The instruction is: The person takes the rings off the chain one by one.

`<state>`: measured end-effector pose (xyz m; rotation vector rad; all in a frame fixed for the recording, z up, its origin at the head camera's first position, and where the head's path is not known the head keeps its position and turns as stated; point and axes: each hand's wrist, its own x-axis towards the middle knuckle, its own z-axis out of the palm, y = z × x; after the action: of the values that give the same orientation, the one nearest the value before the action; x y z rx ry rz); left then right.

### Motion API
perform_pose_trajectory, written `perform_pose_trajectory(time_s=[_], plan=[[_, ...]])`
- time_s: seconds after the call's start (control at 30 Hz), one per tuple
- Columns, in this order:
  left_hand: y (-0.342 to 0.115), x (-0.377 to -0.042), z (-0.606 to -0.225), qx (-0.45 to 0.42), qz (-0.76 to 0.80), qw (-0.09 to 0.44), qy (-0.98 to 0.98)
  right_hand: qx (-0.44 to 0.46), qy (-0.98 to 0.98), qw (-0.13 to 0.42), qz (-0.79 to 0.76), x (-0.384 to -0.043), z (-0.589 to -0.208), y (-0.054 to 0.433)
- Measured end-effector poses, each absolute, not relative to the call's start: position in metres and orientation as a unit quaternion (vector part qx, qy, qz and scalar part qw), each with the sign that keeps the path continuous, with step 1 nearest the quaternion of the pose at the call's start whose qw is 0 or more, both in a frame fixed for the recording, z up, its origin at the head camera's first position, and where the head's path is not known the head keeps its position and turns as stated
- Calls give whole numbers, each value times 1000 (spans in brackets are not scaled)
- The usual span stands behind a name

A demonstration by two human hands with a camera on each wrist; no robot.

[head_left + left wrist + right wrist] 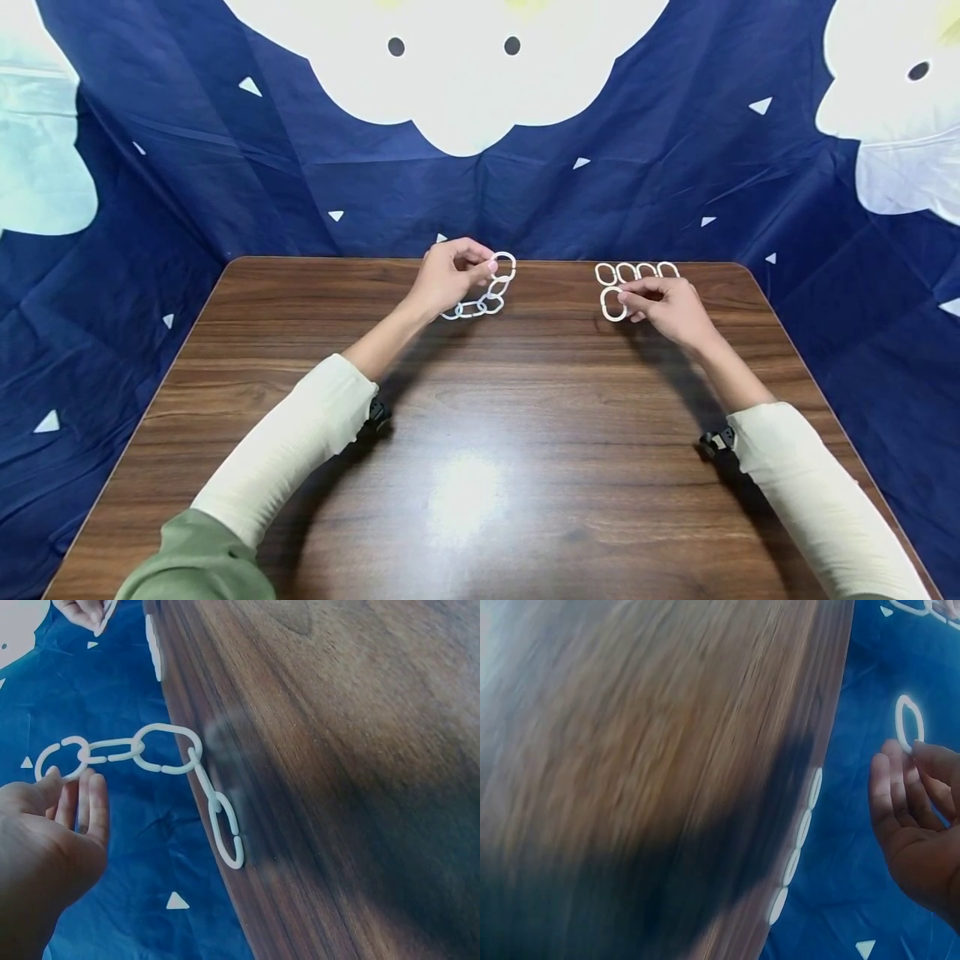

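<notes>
A chain of several white plastic links [169, 748] hangs from my left hand [444, 275], which pinches its end link [63, 757] between thumb and fingers. That end link has a small gap in its side. The chain's far end reaches down to the tabletop in the head view. In my right hand [671, 310] a single loose white link [613, 305] is pinched by thumb and fingertips, held up off the table. Just behind that hand, several more white links [626, 273] lie side by side in a row, the rightmost ones partly covered by the hand.
The brown wood-grain table [480, 392] ends close behind both hands. A blue curtain [360, 183] with white cloud shapes and small triangles stands around its back and sides. A bright light reflection lies near the table's front middle.
</notes>
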<state>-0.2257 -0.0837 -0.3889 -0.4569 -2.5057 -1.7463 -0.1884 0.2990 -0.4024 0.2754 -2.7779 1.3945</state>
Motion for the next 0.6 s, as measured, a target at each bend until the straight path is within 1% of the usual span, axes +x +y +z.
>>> perform_pose_trajectory(time_s=[0.43, 0.6], plan=[[-83, -225, -388, -146, -556, 25, -818, 64, -901, 9, 429, -191, -408, 338], [-81, -226, -389, -144, -557, 26, -817, 53, -905, 1, 423, -191, -408, 351]])
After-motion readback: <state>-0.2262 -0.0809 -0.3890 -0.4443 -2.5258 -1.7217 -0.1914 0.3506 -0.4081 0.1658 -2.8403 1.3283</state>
